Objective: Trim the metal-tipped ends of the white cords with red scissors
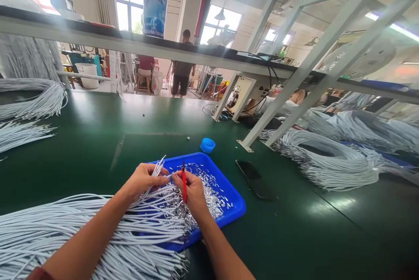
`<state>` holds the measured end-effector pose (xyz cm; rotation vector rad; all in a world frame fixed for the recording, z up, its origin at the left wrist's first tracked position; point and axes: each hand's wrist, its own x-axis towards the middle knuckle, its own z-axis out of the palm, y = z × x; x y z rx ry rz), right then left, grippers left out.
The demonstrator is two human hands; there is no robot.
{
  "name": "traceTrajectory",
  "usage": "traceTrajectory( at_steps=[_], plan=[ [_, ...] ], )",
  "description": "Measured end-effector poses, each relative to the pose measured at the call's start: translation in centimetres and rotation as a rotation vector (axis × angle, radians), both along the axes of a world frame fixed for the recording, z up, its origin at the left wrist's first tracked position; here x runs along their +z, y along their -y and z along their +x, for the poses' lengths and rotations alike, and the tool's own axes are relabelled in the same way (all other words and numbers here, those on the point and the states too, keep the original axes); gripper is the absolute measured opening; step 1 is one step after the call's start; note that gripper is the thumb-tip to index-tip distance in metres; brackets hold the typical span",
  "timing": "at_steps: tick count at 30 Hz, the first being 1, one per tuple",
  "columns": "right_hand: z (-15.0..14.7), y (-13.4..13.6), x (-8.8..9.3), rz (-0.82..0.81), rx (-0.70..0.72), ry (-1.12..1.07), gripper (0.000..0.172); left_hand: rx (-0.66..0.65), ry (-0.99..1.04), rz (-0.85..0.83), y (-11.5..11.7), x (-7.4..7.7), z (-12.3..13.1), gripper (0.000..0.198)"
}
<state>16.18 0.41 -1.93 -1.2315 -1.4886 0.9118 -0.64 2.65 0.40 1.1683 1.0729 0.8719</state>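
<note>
My left hand (144, 179) is closed around a few white wires (158, 168), their ends poking up past the fingers. Close beside it, my right hand (193, 190) grips small red-handled cutters (184, 186) with the dark tip pointing up; its thumb and finger almost meet the left fingertips. Both hands are above a blue tray (240, 208) strewn with small silvery metal pieces (209, 192). A large bundle of white wires (75, 214) runs from the left under my left forearm, its ends lying over the tray.
A blue cap (207, 145) and a black phone (255, 178) lie on the green table (294, 227). Coiled wire bundles (334, 157) rest at right, more wires (36, 96) at left. Metal frame legs (278, 114) carry a shelf holding a blue can (156, 2). People (182, 72) are beyond.
</note>
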Motion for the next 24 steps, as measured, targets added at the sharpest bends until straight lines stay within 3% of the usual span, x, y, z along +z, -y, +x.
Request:
traceTrajectory(
  at_steps=[4,8,17,24],
  plan=[
    [0.7,-0.2,0.5,0.031,0.034,0.314,0.027,0.145,0.173,-0.016,-0.4,0.2,-0.2,0.031],
    [0.9,-0.2,0.9,0.083,0.005,0.554,0.036,0.124,0.196,0.025,-0.3,0.4,-0.3,0.029],
    [1.1,-0.1,0.8,0.022,0.013,0.58,0.045,0.063,0.019,0.204,-0.1,0.3,-0.1,0.032],
    [1.2,0.0,0.5,0.041,0.021,0.533,0.046,0.139,-0.135,0.318,0.3,0.6,0.0,0.028]
  ],
)
